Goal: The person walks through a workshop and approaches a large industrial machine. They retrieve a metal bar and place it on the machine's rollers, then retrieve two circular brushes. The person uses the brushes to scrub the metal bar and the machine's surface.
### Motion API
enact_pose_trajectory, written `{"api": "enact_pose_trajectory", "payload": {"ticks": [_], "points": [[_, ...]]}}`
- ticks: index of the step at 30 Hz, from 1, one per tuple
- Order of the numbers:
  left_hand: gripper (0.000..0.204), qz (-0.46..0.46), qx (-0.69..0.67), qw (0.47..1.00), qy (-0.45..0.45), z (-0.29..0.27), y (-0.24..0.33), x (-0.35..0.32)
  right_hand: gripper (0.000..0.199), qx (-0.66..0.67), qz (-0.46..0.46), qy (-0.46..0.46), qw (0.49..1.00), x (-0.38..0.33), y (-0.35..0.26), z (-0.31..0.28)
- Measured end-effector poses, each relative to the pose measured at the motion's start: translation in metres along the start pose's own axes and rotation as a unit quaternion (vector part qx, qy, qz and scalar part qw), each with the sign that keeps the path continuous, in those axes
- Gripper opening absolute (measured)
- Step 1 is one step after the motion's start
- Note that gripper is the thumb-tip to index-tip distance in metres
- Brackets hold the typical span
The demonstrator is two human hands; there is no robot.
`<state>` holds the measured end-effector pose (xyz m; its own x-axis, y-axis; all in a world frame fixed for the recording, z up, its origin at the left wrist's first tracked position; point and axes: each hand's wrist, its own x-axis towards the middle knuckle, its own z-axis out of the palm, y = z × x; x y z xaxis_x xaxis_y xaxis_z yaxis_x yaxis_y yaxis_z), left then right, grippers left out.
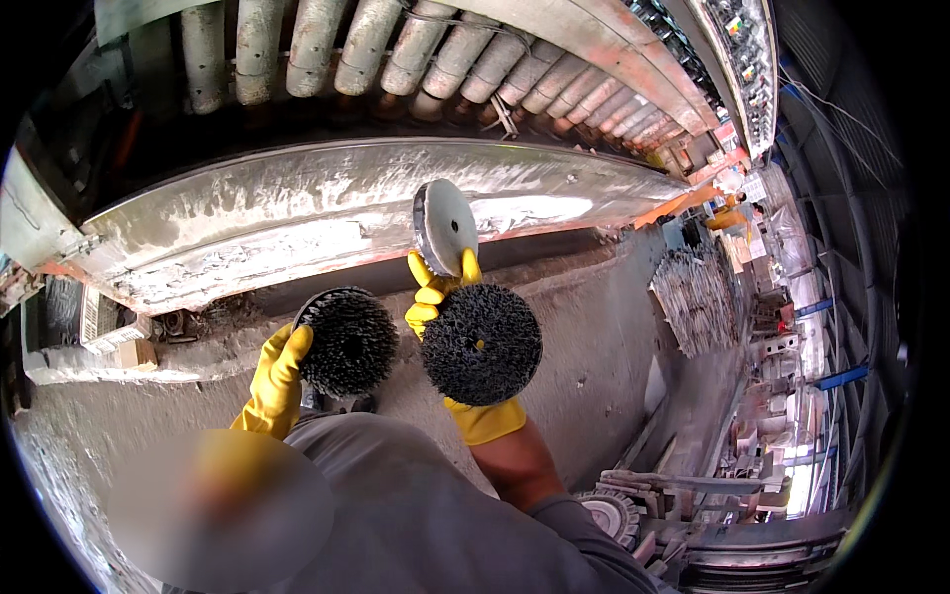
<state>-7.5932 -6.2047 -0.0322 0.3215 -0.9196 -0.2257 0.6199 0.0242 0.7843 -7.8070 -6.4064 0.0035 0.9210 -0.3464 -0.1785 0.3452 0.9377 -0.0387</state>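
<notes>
Black, coarse bristly disc [482,344] and grey metal disc [445,227] gripped by right hand [440,297]; left hand [279,376] grasps another black disc [348,342].

The left brush disc [348,341] sits left of the right brush disc [482,344]. The metal disc [444,227] stands above it; the long metal panel [297,218] lies behind it.

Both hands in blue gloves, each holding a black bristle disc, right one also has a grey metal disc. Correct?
Not quite: in the head view the gloves are yellow, not blue. The rest holds: the left hand holds one black bristle disc, and the right hand holds the other black bristle disc along with a grey metal disc.
</notes>
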Motion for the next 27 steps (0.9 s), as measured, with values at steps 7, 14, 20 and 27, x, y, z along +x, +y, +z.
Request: {"api": "enact_pose_trajectory", "payload": {"ticks": [7, 14, 20, 27], "points": [[0.058, -0.029, 0.026, 0.999, 0.033, 0.011, 0.007, -0.006, 0.052, -0.308, -0.292, 0.187, 0.886, -0.004, 0.034, -0.005], [0.052, -0.053, 0.034, 0.997, 0.042, 0.000, -0.022, 0.006, 0.045, -0.415, -0.376, 0.357, 0.748, 0.041, 0.046, -0.023], [0.060, -0.060, -0.051, 0.997, -0.028, -0.009, -0.033, 0.014, 0.057, -0.294, -0.354, 0.319, 0.829, 0.019, 0.057, -0.020], [0.063, -0.057, -0.029, 0.996, -0.066, -0.022, -0.039, 0.015, 0.053, -0.565, -0.399, 0.243, 0.681, -0.059, 0.012, -0.043]]}}
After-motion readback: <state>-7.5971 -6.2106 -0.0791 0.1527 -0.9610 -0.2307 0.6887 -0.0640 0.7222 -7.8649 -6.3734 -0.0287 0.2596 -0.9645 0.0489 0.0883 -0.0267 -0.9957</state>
